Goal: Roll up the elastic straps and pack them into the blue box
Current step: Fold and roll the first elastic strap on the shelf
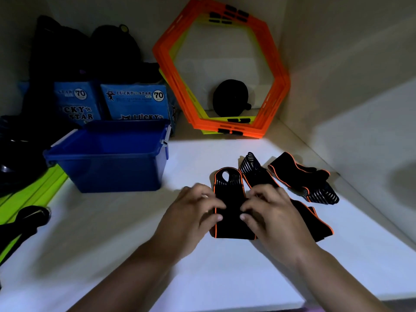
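- Left hand [198, 208] and right hand [265, 210] both pinch the near half of one black, orange-edged elastic strap [229, 199], fingers curled narrow on it; it lies flat on the white shelf [157, 244].
- Its looped end points away, towards the wall.
- Two more straps [299, 176] lie loose just right, unrolled.
- Blue box [108, 158] sits left, well apart, open; looks empty, floor dim.
- Handling guess: light, soft, stretchy, tends to spring open. Roll tight from one end, thumbs on both edges.
- Right hand covers where strap ends overlap; can't sort them. Dark gear at left unreadable.
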`<state>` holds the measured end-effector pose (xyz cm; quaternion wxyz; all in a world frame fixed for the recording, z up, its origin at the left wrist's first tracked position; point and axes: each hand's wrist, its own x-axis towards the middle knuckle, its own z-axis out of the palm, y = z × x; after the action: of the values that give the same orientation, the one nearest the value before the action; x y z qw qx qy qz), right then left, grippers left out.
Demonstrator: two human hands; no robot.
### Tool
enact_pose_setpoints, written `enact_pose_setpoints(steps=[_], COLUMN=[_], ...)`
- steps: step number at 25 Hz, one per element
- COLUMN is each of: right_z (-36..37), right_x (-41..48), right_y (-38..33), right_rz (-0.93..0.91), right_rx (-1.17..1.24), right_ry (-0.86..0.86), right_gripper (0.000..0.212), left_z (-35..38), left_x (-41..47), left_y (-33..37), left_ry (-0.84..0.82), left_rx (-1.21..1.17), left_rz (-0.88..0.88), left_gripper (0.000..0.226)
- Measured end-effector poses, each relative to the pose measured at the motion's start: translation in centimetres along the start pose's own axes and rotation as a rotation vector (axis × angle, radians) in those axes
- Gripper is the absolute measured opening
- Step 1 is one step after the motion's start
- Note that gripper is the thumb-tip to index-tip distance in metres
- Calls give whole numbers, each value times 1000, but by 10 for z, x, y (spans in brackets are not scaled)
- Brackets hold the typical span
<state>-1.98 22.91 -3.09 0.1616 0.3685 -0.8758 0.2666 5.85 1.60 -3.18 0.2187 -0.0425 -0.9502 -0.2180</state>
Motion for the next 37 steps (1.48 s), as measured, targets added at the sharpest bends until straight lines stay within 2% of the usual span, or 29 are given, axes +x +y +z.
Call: enact_pose_setpoints(steps=[2,4,6,9,11,14,17,20,22,26,29,34,37], right_z=[-3,-10,-14,-13,-14,-20,-22,-13,-3,8,12,8,5], right_x=[-1,-3,-5,-4,-4,-6,0,11,17,24,28,31,36], right_y=[10,21,29,31,29,26,18,18,21,15,17,18,15], right_rz=[-90,-80,-133,-175,-159,-7,97,163,201,264,284,372,434], right_rx=[28,133,100,71,139,326,504,548,401,194,154,272,388], right_ry=[-97,-273,-355,-303,-221,-179,-226,-208,-157,-55,-118,-249,-318], right_gripper=[23,47,60,54,44,29,17,20,21,17,15,21,27], left_z=[-1,-5,-6,-5,-6,-8,-7,-4,-2,3,4,0,-4], left_x=[-4,-7,-9,-8,-9,-11,-4,5,12,28,32,32,35], left_y=[-5,-8,-10,-8,-5,-1,3,5,8,10,15,10,11], left_ry=[-136,-236,-250,-218,-174,-111,-103,-46,-43,-152,-181,-234,-315], left_rx=[66,-24,-75,-108,-236,-463,-563,-478,-342,12,31,-364,-478], left_rz=[160,133,124,92,-7,-174,-200,-258,-299,-371,-432,-579,-650], left_gripper=[45,60,60,50,44,34,22,22,21,48,53,31,25])
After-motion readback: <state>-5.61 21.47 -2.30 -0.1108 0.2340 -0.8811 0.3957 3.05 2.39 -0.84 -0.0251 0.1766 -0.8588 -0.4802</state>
